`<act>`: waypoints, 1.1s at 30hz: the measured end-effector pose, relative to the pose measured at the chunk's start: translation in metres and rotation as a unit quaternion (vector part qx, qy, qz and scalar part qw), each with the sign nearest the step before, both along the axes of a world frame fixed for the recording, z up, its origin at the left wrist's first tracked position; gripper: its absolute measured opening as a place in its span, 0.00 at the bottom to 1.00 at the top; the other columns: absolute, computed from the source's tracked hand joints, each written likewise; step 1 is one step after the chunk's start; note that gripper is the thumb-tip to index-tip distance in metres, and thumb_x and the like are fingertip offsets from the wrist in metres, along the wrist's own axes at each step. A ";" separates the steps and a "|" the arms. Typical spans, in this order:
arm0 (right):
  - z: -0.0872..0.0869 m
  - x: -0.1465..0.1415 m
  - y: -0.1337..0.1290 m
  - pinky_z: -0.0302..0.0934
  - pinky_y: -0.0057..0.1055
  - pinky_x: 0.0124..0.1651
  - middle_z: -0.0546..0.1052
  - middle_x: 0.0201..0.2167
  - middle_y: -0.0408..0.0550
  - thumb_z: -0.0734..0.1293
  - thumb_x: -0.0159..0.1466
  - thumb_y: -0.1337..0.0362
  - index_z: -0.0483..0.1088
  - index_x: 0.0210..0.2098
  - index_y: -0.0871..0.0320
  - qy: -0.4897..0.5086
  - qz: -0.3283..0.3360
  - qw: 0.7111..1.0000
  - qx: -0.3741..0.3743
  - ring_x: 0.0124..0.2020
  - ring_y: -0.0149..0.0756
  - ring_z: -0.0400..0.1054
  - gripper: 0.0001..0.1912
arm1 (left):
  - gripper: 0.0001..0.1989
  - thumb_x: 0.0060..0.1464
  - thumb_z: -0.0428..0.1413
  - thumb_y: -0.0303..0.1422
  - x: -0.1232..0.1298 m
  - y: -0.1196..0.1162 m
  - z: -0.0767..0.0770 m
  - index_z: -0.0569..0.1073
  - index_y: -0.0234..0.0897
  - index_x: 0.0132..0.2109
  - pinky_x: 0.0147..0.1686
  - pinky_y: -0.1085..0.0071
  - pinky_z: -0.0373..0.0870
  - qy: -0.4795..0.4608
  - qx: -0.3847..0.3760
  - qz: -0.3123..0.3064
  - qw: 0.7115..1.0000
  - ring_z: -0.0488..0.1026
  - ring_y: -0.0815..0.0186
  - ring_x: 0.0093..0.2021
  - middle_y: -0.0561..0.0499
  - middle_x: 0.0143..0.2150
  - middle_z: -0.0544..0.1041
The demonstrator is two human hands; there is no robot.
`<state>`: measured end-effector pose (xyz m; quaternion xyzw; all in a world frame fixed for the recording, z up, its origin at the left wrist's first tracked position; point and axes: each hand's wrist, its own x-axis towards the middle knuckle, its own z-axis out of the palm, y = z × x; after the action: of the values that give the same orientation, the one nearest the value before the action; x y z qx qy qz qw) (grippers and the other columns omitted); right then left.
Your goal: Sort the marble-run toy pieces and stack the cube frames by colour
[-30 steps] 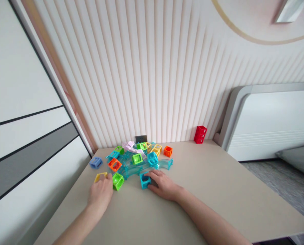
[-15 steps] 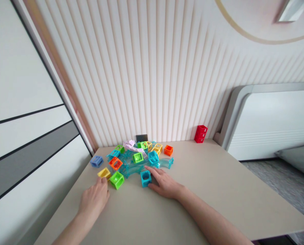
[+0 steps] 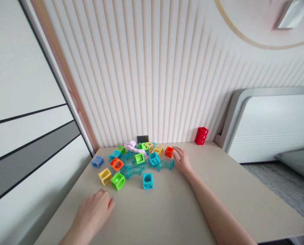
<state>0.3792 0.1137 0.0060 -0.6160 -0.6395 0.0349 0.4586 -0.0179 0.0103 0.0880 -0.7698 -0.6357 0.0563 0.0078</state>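
My left hand (image 3: 94,207) is closed low over the table's left side. A speck of orange shows between its thumb and fingers; the rest of that piece is hidden. Just beyond it stand a yellow cube block (image 3: 105,176) and a green cube block (image 3: 118,180). My right hand (image 3: 182,159) reaches to the right end of the pile, its fingers stretched out and apart. Its fingertips are beside an orange cube block (image 3: 169,151); I cannot tell whether they touch. A blue cube block (image 3: 147,181) stands alone in front of the pile.
Clear teal track pieces (image 3: 134,169) lie among more cube blocks and light purple pieces (image 3: 135,148). A stack of red blocks (image 3: 201,135) stands by the ribbed wall (image 3: 152,85). A dark box (image 3: 142,139) is behind the pile. A blue-violet block (image 3: 97,161) sits near the left edge.
My right hand has left the blue cube block and moved right and away, to the orange cube block. My left hand has drawn back from the yellow cube block towards me.
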 end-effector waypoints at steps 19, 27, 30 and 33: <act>-0.015 0.005 0.012 0.69 0.42 0.50 0.79 0.46 0.50 0.64 0.64 0.56 0.75 0.42 0.54 0.076 0.013 0.996 -0.052 0.43 0.42 0.76 0.12 | 0.17 0.59 0.53 0.51 0.099 0.080 -0.050 0.66 0.43 0.43 0.55 0.56 0.70 -0.675 0.178 -0.021 0.716 0.70 0.53 0.52 0.43 0.47 0.72; -0.009 0.005 0.009 0.68 0.46 0.48 0.77 0.46 0.55 0.64 0.64 0.49 0.75 0.40 0.56 0.142 -0.061 0.988 0.018 0.44 0.46 0.73 0.17 | 0.22 0.54 0.63 0.47 0.106 0.066 -0.054 0.66 0.41 0.49 0.36 0.70 0.76 -0.824 0.024 0.008 0.566 0.75 0.67 0.34 0.51 0.41 0.73; -0.001 0.002 0.002 0.68 0.47 0.48 0.76 0.47 0.56 0.63 0.66 0.47 0.73 0.41 0.57 0.157 -0.088 0.982 0.060 0.44 0.45 0.72 0.19 | 0.23 0.55 0.63 0.42 0.110 0.064 -0.052 0.67 0.42 0.53 0.44 0.68 0.75 -0.870 -0.011 0.011 0.493 0.76 0.65 0.42 0.49 0.46 0.76; 0.009 -0.010 -0.012 0.69 0.44 0.48 0.75 0.48 0.55 0.63 0.67 0.48 0.73 0.43 0.56 0.162 -0.082 0.979 0.090 0.46 0.44 0.72 0.18 | 0.25 0.56 0.63 0.38 0.113 0.061 -0.050 0.66 0.42 0.58 0.52 0.67 0.72 -0.892 -0.048 0.005 0.449 0.75 0.64 0.49 0.48 0.50 0.76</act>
<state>0.3692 0.1012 0.0154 -0.6087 -0.5049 0.0387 0.6107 0.0949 0.0714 0.0375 -0.3933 -0.2931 -0.6308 -0.6013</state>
